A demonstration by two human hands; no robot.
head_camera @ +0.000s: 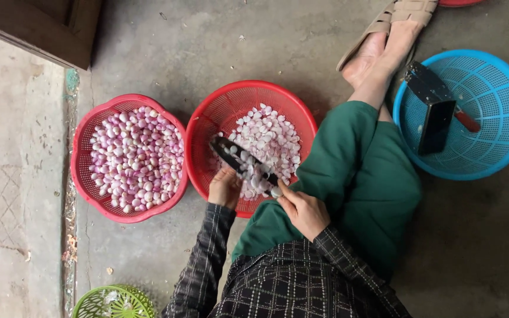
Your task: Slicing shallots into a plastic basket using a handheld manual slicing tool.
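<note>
**Knife held across the middle basket, blade pointing up and to the left**

The right hand (303,209) has its grip closed on the handle end of a dark knife (240,158); the fingers wrap the handle, so the handle itself barely shows. From that grip the blade runs away up and to the left, its long axis slanting across the middle red basket (210,121), with pale slices stuck along the flat of it. The left hand (225,187) sits just under the blade, near its middle, at the basket's near rim. Its fingers are curled in, but whether they pinch a shallot, press the blade or simply rest there I cannot tell; the knife and the knuckles cover that spot. The left hand is the nearer of the two to the blade's middle; the right is at its tail end.

Below the blade lies a heap of sliced shallots (269,138), filling the basket's right half. To the left, touching rims with it, a second red basket (81,153) holds whole peeled shallots (136,158).

Further out, beyond the green trouser leg (360,171), a blue basket (502,76) carries a dark slicer with a red handle (437,112). A green basket (113,303) is cut off at the bottom edge, and a sandalled foot (384,35) rests on the concrete floor (207,41).
</note>
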